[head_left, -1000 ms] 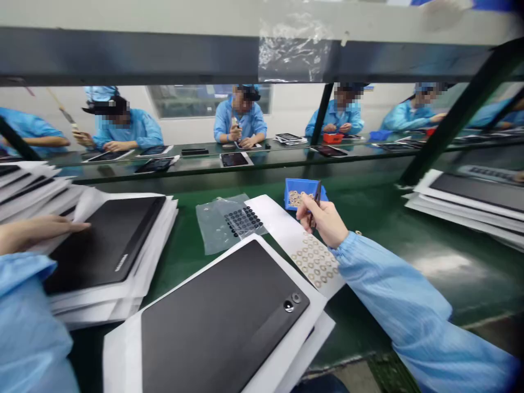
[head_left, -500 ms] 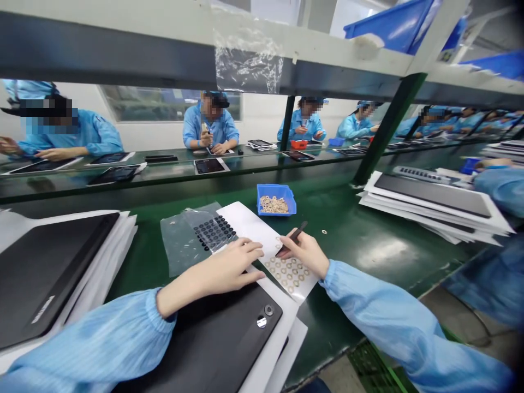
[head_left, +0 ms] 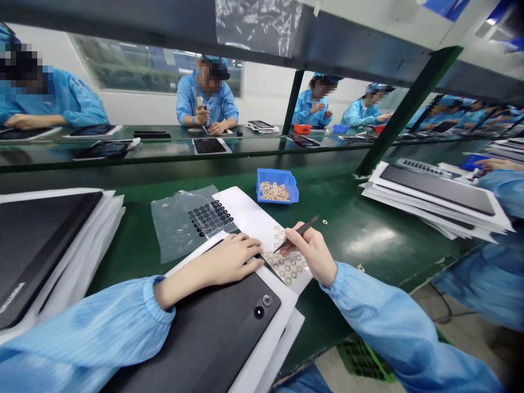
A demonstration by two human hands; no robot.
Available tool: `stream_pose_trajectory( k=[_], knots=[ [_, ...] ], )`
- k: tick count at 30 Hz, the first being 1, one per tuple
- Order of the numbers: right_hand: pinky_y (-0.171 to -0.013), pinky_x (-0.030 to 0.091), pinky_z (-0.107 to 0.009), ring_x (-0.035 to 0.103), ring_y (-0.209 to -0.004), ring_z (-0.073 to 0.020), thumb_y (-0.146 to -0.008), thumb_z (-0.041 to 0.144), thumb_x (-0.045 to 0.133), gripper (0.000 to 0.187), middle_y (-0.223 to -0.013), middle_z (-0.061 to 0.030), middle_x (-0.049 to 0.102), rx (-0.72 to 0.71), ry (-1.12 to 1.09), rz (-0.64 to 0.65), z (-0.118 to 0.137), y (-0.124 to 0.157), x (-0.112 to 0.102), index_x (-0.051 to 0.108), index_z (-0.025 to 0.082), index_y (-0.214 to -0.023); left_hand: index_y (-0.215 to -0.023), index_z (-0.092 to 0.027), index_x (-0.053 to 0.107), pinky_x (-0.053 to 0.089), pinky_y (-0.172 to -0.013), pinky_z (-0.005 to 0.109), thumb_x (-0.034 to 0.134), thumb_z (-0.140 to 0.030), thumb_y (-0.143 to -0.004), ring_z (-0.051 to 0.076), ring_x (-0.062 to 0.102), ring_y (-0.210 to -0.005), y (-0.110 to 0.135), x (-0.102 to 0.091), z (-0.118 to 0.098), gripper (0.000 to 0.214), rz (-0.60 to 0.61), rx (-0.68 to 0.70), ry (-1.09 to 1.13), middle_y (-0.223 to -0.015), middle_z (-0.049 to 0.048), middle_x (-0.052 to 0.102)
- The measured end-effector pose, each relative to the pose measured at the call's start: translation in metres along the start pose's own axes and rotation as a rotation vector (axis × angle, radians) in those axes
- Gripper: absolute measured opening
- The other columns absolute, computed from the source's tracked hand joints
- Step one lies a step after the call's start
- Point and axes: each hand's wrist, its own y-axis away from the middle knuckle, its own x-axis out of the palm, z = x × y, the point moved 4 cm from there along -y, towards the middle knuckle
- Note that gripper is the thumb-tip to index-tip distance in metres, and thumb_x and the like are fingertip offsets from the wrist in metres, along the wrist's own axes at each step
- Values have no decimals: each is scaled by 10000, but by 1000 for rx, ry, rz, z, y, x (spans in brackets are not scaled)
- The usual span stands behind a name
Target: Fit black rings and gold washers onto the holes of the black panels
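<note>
While right hand (head_left: 313,255) pinches tweezers (head_left: 301,233) with tip at ring sheet (head_left: 286,266), left hand (head_left: 229,261) lies flat on black panel (head_left: 213,333), steadying it on desk (head_left: 352,305); hands close, not touching.

Our right hand (head_left: 313,255) pinches black tweezers (head_left: 302,232) over a sheet of tan rings (head_left: 289,266). Our left hand (head_left: 227,261) rests on a black tablet (head_left: 213,333).

Bright light, glare on bench (head_left: 370,240), warped edges
</note>
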Motion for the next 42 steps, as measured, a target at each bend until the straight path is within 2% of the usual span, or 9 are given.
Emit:
stream_pose_trajectory(
  k=[4,7,9,11,14,18,21,33,42],
  knots=[
    [-393,515,-243,600,-385,-139,-775,552,656,394,-510,19,619,84,-178,56,2,45,17,487,201,-718,-1210,-148,593,343,-1038,464,363,-301,-998,293,451,-1232,4,-1,-3,348,-43,-10,12,-1319,111,558],
    [-340,485,-224,557,-330,-131,-808,569,614,387,-447,33,584,112,-243,8,-8,69,25,477,214,-735,-1226,-129,558,352,-1076,396,349,-241,-990,238,450,-1243,24,-6,-19,334,-92,-48,83,-1317,126,533],
    [-331,484,-221,554,-325,-131,-811,570,614,381,-437,39,573,117,-268,-21,-15,76,28,478,220,-746,-1202,-160,553,411,-1042,315,356,-235,-986,185,499,-1189,46,-7,-33,302,-121,-102,194,-1289,102,533],
    [-335,496,-224,565,-336,-134,-813,563,619,376,-451,39,576,113,-287,-31,-19,78,30,475,221,-749,-1167,-200,557,437,-1028,284,370,-226,-978,171,491,-1205,66,-6,-46,267,-138,-123,258,-1292,78,519],
    [-337,503,-227,576,-340,-138,-826,555,609,375,-459,39,580,98,-291,-65,-19,77,30,467,217,-750,-1190,-237,546,419,-1067,358,379,-173,-956,219,396,-1307,85,-2,-59,294,-130,-56,184,-1338,75,482],
    [-327,485,-213,556,-321,-126,-849,525,600,353,-447,49,561,82,-263,-90,-18,78,30,468,211,-756,-1270,-270,508,361,-1087,540,410,-75,-897,279,382,-1316,83,2,-65,432,-68,33,89,-1318,103,487],
    [-328,480,-204,551,-317,-117,-870,495,588,327,-447,53,559,64,-241,-82,-17,80,30,468,211,-763,-1277,-265,503,339,-1070,611,405,-22,-859,290,402,-1304,79,3,-66,494,-12,43,81,-1300,118,497],
    [-353,459,-187,560,-324,-112,-902,478,552,314,-429,62,561,34,-148,-66,-14,81,30,436,214,-778,-1282,-253,488,344,-1046,649,384,-24,-861,300,407,-1298,76,3,-66,490,4,36,74,-1297,133,495],
    [-365,467,-204,544,-315,-113,-934,369,527,222,-433,75,536,-92,-34,-118,-11,88,30,446,221,-790,-1308,-203,437,356,-1065,612,378,-53,-895,278,411,-1275,78,4,-68,443,-39,39,49,-1281,113,517]
  ],
)
